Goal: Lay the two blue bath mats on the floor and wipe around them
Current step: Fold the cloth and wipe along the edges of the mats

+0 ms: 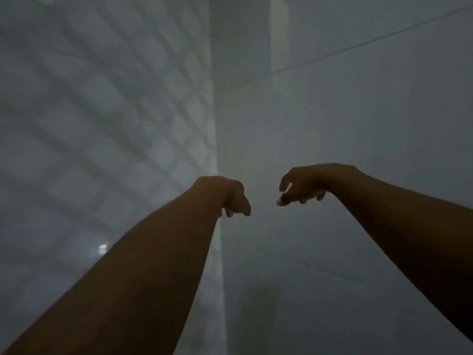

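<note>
Both bare forearms reach forward toward a dim, blurred wall corner. My left hand (231, 197) hangs from the wrist with its fingers curled down and nothing visible in it. My right hand (302, 187) is a short gap to its right, fingers bent and slightly apart, thumb separate, holding nothing that I can see. No blue bath mat and no wiping cloth are in view. The hands do not touch each other or the wall.
A pale tiled wall (102, 124) with a grid pattern fills the left. A smooth pale wall (358, 111) with thin seams fills the right. They meet at a vertical corner (217, 139). A small bright reflection (103, 248) shows at lower left.
</note>
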Motion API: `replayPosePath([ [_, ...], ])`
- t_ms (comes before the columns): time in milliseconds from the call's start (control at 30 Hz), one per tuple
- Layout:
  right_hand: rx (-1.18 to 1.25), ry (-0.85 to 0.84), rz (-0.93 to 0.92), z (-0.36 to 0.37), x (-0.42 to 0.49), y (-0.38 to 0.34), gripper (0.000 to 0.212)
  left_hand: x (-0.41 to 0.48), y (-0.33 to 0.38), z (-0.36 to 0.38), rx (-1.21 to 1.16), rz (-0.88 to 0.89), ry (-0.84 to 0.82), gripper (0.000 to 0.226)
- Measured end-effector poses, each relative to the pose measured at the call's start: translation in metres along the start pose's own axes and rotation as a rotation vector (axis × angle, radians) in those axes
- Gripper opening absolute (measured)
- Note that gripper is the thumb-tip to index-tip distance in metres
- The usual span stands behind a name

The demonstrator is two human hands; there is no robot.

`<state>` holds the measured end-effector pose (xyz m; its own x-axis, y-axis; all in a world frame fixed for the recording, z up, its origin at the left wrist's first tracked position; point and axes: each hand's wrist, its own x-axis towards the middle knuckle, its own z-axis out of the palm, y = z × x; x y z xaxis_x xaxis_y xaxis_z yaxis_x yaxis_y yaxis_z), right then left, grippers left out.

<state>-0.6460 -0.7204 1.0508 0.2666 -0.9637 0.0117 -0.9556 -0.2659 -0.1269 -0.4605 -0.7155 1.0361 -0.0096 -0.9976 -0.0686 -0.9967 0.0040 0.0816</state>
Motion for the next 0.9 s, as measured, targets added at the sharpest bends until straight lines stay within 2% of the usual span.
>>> replayPosePath([
  [167,0.005,0.191,0.280,-0.037,-0.084,0.129,0.049,0.011,0.162,0.007,-0.017,0.410,0.069,0.039],
  [333,-0.071,0.329,0.483,-0.075,-0.182,0.225,0.040,-0.020,0.313,0.009,-0.056,0.674,0.079,0.034],
  [467,-0.123,0.406,0.589,-0.095,-0.247,0.287,0.034,-0.052,0.406,0.012,-0.136,0.843,0.116,0.034],
  [633,-0.209,0.628,0.686,-0.096,-0.312,0.343,0.022,-0.084,0.488,0.025,-0.195,0.956,0.211,0.047],
  [800,-0.128,0.660,0.818,-0.076,-0.341,0.396,0.049,-0.094,0.541,0.045,-0.246,0.932,0.256,0.063],
  [900,0.008,0.655,0.851,-0.059,-0.343,0.422,0.058,-0.091,0.561,0.056,-0.260,0.894,0.293,0.058],
])
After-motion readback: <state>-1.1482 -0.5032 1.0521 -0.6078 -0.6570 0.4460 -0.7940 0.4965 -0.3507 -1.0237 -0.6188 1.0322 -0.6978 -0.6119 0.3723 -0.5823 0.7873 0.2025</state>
